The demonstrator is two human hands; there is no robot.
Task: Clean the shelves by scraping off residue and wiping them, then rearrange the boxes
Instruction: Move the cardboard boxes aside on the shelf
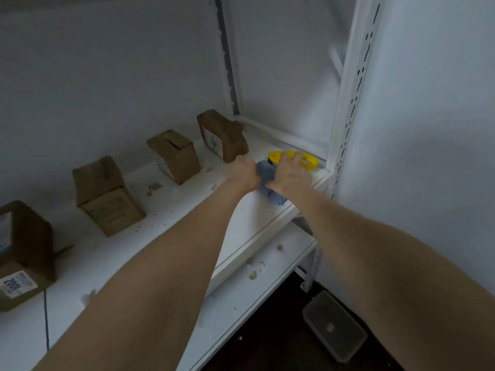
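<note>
First, note the work area: the lower shelf (284,263) carries loose scraps (253,275), and the upper shelf (187,218) shows specks and patches of residue (154,187) along its length. Four cardboard boxes (107,196) stand apart in a row toward its back. Both arms reach to the far right end of the upper shelf. The left hand (242,171) rests there with fingers curled, touching the left edge of the blue-grey cloth (266,174); blur prevents telling whether it pinches the cloth. The right hand (290,176) lies over the cloth's right side. Its fingers spread fairly straight across the yellow scraper (310,161) and do not visibly wrap round it. The scraper lies flat in the corner, just beside the slotted upright (348,108) and near the farthest box (223,135). The step in hand appears to be taking up the tools. Close the right hand fully on the scraper before lifting, working edge kept away from the left hand, and gather the cloth in the left. Scrape at a shallow angle to spare the paint. Slide each box aside before scraping near it, then wipe. Caution: scraps pushed over the front edge are likely to land on the lower shelf, so finish the upper shelf first.
</note>
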